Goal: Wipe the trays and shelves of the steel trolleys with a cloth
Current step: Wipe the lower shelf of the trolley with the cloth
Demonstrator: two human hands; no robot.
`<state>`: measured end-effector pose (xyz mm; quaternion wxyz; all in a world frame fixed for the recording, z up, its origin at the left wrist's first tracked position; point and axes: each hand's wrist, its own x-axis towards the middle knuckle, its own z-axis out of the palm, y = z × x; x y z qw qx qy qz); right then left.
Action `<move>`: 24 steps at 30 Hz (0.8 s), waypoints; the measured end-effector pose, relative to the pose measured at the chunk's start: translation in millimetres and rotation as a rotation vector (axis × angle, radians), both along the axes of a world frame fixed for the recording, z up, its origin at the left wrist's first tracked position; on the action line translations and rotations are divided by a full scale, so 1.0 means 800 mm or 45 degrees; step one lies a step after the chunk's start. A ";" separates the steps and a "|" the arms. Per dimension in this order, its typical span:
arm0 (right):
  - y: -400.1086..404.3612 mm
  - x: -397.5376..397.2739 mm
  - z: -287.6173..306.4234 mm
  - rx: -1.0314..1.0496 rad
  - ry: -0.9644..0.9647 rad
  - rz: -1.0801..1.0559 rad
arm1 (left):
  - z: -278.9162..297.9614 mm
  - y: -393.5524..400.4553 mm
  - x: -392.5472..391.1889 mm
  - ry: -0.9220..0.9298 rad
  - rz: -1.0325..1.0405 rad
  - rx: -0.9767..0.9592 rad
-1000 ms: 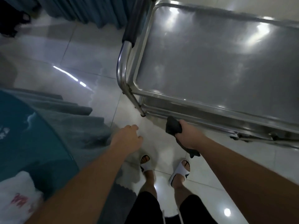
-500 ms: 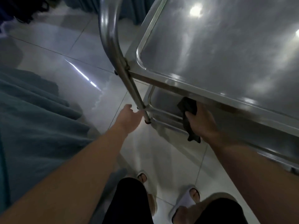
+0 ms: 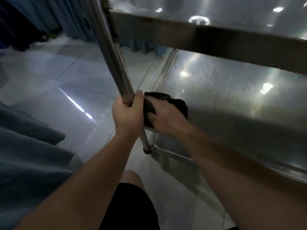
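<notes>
Beside the steel trolley [image 3: 216, 40], at its near-left corner, the left hand [image 3: 127, 116] grips the upright post [image 3: 114, 62], fingers and thumb wrapped fully around the tube. The right hand [image 3: 166, 119] presses a dark cloth [image 3: 166, 101] onto the middle shelf [image 3: 232, 97] at its near-left corner, just beside the post; its fingers are hidden against the cloth, so their curl cannot be told. 1 lower shelf [image 3: 166, 155] shows beneath. Tiled floor [image 3: 49, 80] lies to the left, with blue curtains [image 3: 71, 19] beyond.
</notes>
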<state>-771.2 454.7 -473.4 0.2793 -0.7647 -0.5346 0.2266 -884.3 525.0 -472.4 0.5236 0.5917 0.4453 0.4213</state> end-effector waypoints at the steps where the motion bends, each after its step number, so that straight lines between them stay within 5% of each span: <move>1: 0.003 -0.003 -0.009 -0.097 -0.035 0.098 | -0.002 0.001 0.002 -0.002 0.019 0.024; 7: -0.008 0.000 -0.023 -0.212 -0.161 0.192 | -0.007 0.001 0.010 -0.045 0.090 0.115; 15: -0.133 0.056 -0.032 -0.290 -0.381 -0.012 | -0.002 -0.007 0.010 -0.059 0.094 0.119; 24: -0.011 0.030 -0.046 -0.263 -0.447 0.145 | -0.014 0.003 0.018 -0.112 0.156 0.229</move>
